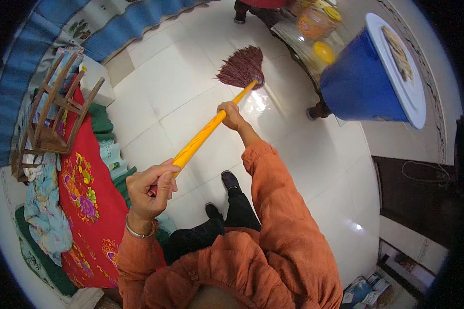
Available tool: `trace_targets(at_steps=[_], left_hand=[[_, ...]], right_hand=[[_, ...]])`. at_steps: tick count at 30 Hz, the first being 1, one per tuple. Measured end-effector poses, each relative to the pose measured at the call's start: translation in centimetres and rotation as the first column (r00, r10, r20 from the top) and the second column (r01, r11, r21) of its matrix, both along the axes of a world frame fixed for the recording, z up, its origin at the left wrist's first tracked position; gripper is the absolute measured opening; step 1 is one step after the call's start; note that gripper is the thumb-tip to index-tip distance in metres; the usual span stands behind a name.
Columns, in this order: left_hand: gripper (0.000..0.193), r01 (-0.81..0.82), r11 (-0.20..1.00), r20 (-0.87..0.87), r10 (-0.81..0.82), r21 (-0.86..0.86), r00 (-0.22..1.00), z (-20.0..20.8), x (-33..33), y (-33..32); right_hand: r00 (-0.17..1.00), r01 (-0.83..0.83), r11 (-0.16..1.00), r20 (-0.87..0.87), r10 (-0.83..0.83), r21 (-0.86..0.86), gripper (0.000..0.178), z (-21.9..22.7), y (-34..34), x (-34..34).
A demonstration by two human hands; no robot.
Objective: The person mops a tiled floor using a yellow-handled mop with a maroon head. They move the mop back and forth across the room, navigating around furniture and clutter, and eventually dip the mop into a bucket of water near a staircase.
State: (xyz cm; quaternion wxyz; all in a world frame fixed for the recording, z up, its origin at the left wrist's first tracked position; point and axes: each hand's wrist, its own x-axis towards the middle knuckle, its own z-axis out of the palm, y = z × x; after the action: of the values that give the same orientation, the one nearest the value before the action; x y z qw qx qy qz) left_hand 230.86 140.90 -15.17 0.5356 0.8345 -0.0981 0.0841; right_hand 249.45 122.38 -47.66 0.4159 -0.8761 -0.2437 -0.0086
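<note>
- On the glossy pale tiled floor (165,95), head view: the maroon bristle head (242,67) of a long broom with a yellow shaft (201,139) lies ahead of the person, apparently in contact with the tiles.
- Long axis: the shaft runs diagonally, from the person's near left up to the far right, with the bristles at its far end.
- Right hand (232,114): closed around the lower shaft, and clearly the nearer of the two to the bristles, which lie beyond it, slightly to its right.
- Left hand (152,188): fingers curled around the upper end of the shaft, close to the body; the exact end of the shaft is masked by the fingers.
- Right side: a dark-legged bench (288,44) carries a clear plastic jar with a yellow lid (314,23). A blue bucket with a white lid (358,82) is near it; its support cannot be determined.
- Left side: a red cloth with floral pattern (100,257) is spread beside the floor, with a brown wooden stool (55,141) at its far end, legs outward.
</note>
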Motion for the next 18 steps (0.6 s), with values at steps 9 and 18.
trace_targets(at_steps=[9, 18], left_hand=[[0.016, 0.2, 0.971, -0.189, -0.223, -0.135, 0.956, 4.5, -9.5, 1.8], [0.019, 0.373, 0.908, -0.107, -0.397, -0.192, 0.912, 11.1, -18.7, 5.8]], right_hand=[[0.936, 0.353, 0.936, 0.004, -0.353, 0.021, 0.002, 3.1, -3.4, -20.6], [0.863, 0.506, 0.856, -0.057, -0.503, 0.107, 0.007, 6.1, 2.8, -39.8]])
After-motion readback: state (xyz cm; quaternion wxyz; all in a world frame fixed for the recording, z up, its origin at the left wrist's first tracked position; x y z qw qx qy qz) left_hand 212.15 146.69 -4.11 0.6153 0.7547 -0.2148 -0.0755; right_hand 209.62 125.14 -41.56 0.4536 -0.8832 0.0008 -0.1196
